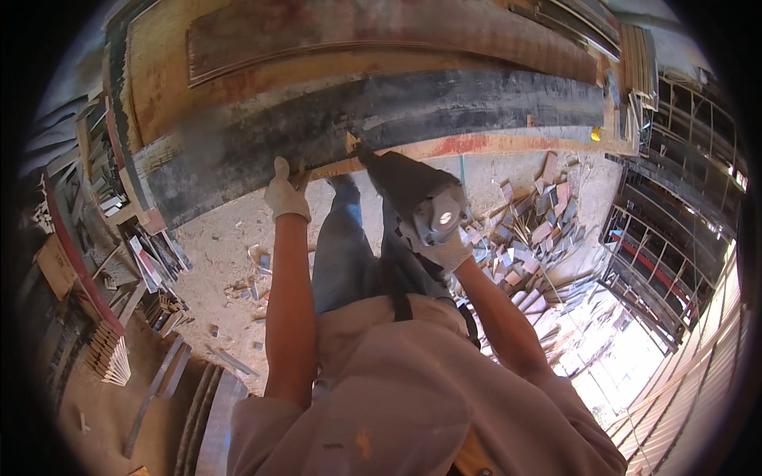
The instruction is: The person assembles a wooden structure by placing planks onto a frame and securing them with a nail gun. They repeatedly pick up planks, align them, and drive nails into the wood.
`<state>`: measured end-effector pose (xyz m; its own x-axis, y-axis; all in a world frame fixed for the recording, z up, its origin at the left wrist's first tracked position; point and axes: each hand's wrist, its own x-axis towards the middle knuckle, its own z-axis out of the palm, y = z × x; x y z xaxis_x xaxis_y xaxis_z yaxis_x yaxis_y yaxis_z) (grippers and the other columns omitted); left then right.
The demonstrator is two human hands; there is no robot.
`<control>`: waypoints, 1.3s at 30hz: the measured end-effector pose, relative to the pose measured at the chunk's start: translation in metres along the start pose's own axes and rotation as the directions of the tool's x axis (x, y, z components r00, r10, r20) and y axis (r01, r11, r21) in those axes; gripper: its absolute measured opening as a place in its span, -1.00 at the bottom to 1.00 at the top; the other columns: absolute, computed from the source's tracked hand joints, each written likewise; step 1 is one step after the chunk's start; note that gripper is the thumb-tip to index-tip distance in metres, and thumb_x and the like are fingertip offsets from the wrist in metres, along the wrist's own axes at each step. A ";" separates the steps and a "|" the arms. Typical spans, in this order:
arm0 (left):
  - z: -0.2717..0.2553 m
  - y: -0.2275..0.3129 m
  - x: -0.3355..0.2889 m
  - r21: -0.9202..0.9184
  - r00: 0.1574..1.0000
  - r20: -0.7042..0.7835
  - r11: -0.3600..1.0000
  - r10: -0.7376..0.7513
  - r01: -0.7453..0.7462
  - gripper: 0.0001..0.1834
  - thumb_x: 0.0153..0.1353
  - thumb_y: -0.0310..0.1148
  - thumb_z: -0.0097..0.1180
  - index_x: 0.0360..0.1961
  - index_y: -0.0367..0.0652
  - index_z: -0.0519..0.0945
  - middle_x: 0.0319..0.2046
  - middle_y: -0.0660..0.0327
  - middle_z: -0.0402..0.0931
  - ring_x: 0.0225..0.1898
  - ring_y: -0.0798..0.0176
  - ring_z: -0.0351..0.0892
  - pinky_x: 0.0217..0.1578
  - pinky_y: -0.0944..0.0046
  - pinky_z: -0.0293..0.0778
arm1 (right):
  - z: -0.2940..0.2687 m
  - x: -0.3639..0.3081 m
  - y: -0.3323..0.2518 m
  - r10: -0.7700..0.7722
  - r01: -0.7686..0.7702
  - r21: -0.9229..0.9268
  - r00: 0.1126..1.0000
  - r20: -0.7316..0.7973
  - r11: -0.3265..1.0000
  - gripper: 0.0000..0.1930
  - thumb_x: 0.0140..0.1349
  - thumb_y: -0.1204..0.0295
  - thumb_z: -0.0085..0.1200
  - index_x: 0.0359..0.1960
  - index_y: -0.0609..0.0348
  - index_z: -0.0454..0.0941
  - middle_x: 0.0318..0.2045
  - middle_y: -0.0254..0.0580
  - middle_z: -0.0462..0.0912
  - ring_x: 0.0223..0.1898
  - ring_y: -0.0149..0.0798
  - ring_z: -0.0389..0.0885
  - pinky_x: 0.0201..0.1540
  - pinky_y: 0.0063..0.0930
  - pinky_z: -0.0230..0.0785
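In a pale work glove, my left hand (287, 196) is at the near edge of a long dark bench (262, 143), with thumb and fingers apart. I cannot tell how firmly it touches the edge. My right hand (448, 252), also gloved, is closed around a dark power tool (413, 190) with a round grey cap; its exact kind is unclear. The tool's narrow end points forward and left, over the bench edge. Just beyond that tip, a small light wood piece (352, 143) rests on the dark surface.
A brown wooden panel (381, 36) lies across the far side of the bench. Wood offcuts (528, 230) are heaped on the floor at right. Stacked wood strips (107, 357) lie at left, metal racks (659, 238) stand at right, and a yellow object (595, 134) sits near the bench's right end.
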<state>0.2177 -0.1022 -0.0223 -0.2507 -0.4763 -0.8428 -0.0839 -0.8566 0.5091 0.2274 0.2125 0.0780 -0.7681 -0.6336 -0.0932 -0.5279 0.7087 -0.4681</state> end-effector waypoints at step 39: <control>0.084 -0.107 -0.037 0.079 0.980 -0.137 0.988 0.141 -0.131 -0.61 0.41 -0.19 0.22 0.21 0.03 0.53 0.05 0.17 0.57 0.00 0.09 0.55 0.21 -0.22 0.53 | -0.171 -0.081 0.317 0.303 -0.265 0.359 0.952 -0.052 0.895 -0.56 0.20 0.14 0.26 0.07 0.01 0.61 0.12 -0.11 0.61 0.17 0.02 0.54 0.26 -0.06 0.34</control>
<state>0.1553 0.0235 -0.0313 -0.1254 -0.6152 -0.7783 -0.1264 -0.7682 0.6276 0.0602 0.5418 0.0872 -0.9094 -0.3725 -0.1849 -0.1385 0.6904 -0.7100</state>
